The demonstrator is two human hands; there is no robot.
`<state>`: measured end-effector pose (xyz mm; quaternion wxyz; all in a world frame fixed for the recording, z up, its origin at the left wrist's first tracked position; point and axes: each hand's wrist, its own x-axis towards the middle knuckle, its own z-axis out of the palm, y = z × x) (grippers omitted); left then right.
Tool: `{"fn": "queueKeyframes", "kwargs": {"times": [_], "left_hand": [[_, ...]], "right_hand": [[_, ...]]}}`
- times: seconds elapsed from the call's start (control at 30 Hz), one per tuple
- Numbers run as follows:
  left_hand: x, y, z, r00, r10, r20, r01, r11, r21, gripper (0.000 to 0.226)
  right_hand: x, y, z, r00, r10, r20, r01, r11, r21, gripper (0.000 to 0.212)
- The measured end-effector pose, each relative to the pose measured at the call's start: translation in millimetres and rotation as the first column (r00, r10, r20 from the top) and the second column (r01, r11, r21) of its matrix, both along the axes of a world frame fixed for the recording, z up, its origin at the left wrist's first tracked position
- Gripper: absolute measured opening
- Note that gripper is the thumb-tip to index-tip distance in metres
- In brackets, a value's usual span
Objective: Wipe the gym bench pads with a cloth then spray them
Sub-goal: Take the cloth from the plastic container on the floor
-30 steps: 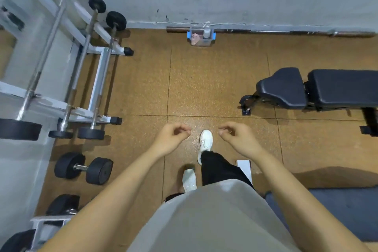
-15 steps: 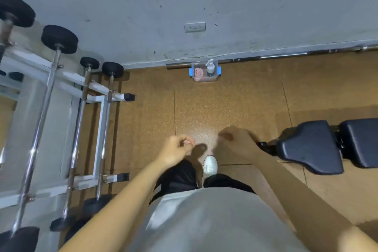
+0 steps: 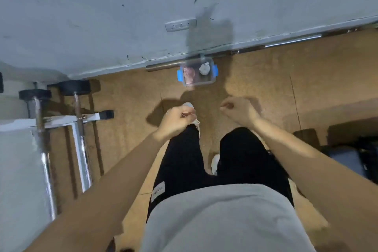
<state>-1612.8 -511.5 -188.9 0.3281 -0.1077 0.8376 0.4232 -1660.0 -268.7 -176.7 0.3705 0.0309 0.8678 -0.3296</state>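
Note:
A clear plastic box with blue clips (image 3: pixel 210 82) stands on the floor against the wall, just ahead of me. Inside it lie a pinkish cloth (image 3: pixel 189 73) on the left and a white spray bottle (image 3: pixel 204 68) on the right. My left hand (image 3: pixel 177 117) and my right hand (image 3: pixel 239 110) hang in front of my waist, both loosely curled with nothing in them, well short of the box. The dark gym bench pad (image 3: pixel 345 160) shows only partly at the right edge.
A white barbell rack (image 3: pixel 61 120) with chrome bars and black plates stands at my left. A long steel bar (image 3: pixel 286 41) lies along the foot of the grey wall. A wall socket (image 3: pixel 180 24) sits above the box. Brown cork floor lies between.
I have walked toward the wall: the box has come much closer and the bench has slid to the right edge. Both hands stay curled and empty.

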Motion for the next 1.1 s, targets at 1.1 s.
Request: {"fn": "queueKeyframes", "kwargs": {"times": [1.1], "left_hand": [[-308,10,-635,0.825,-0.545,0.151,0.521,0.627,-0.58,0.047]], "right_hand": [[-227,-23,-511,0.911,-0.077,-0.406,0.002,0.983,-0.181,0.022]]}}
